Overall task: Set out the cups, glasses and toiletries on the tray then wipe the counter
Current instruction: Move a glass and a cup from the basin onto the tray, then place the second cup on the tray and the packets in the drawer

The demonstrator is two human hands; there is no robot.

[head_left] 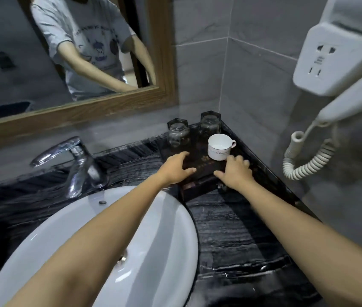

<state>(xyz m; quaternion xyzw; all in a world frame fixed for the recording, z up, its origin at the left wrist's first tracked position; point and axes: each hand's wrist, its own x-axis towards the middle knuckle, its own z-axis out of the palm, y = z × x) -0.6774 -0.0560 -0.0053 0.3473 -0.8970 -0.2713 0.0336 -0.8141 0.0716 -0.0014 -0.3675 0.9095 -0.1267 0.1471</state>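
A dark tray [197, 193] sits in the far right corner of the black marble counter [231, 229]. On it stand two upturned clear glasses [178, 135] [210, 123] at the back and a white cup [219, 146] with a small handle. A dark flat toiletry box [206, 166] lies on the tray between my hands. My left hand [176, 168] rests on the box's left side, my right hand [235, 171] on its right side, fingers curled over its edges.
A white basin [153, 240] with a chrome tap [76, 160] fills the near left. A wood-framed mirror [87, 111] hangs behind. A wall-mounted hair dryer [335, 69] with a coiled cord [308, 160] hangs at the right, above the counter's edge.
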